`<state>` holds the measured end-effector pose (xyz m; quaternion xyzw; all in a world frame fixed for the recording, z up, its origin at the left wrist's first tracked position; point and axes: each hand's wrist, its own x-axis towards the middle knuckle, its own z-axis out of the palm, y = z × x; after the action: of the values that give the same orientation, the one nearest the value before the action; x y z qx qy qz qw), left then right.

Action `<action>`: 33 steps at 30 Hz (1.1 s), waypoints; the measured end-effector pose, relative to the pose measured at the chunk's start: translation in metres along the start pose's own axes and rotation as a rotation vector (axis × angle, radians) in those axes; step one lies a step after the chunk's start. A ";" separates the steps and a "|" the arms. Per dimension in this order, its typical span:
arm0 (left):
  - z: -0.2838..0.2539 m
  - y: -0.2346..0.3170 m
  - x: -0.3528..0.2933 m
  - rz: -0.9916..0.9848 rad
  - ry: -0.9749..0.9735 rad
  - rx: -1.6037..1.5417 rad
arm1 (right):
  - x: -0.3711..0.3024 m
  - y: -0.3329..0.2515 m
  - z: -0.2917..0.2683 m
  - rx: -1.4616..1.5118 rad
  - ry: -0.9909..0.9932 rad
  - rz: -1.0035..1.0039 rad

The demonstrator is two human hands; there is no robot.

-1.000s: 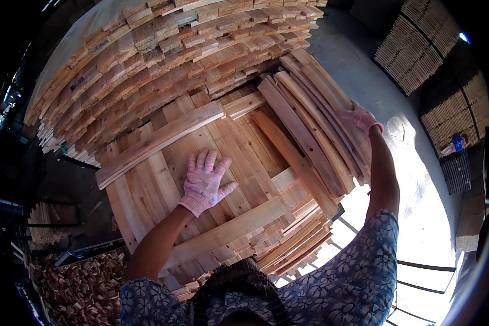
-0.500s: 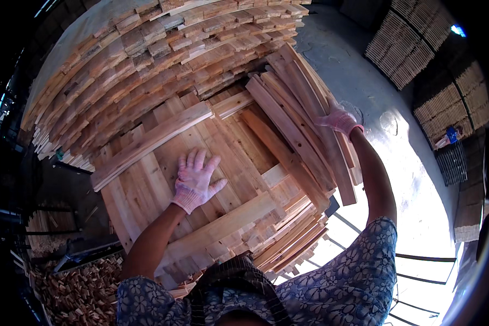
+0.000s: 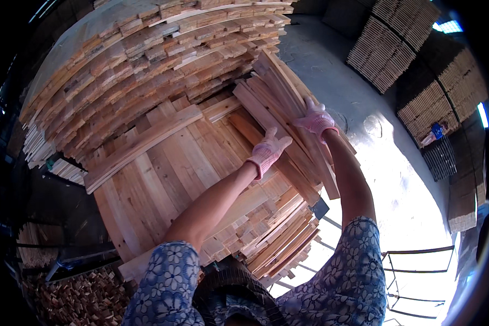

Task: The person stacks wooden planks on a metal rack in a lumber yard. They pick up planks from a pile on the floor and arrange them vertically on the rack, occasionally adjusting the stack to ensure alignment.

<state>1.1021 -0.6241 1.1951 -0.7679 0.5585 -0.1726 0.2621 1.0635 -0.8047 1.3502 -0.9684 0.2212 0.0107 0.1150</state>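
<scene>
Both my hands wear pale pink gloves. My left hand [image 3: 269,151] is over the loose boards, thumb and a finger spread apart; it looks open, though contact with the wood is hard to tell. My right hand [image 3: 316,120] lies across the outer boards at the right, fingers stretched and thumb apart. Beneath the hands, several loose wooden boards [image 3: 261,113] lie slanted in a bunch. To their left is a flat layer of side-by-side planks [image 3: 171,163], with one crosswise wooden strip [image 3: 144,146] on top.
A tall stack of boards [image 3: 146,54] rises at the far left, its ends uneven. Layered board ends [image 3: 282,239] show below the planks. Wood offcuts [image 3: 84,299] are heaped at the lower left. Strapped bundles [image 3: 380,54] stand across the concrete floor [image 3: 320,54]. Sunlight glares at right.
My left hand has left the plank layer and moved right, over the loose boards. My right hand has shifted slightly left in the picture, as the whole view did.
</scene>
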 end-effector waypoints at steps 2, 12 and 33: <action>0.012 0.010 0.042 0.384 -0.002 1.011 | 0.014 0.016 0.010 0.107 -0.046 -0.026; -0.096 0.005 0.010 0.719 0.236 3.065 | -0.036 0.035 0.019 0.614 -0.218 -0.029; -0.164 -0.032 -0.363 2.450 -0.270 2.919 | -0.206 -0.222 0.096 1.418 -0.960 -0.081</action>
<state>0.9199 -0.3072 1.3556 -0.7708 -0.1364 0.1352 -0.6074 0.9763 -0.5005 1.3197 -0.5652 0.0680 0.2746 0.7749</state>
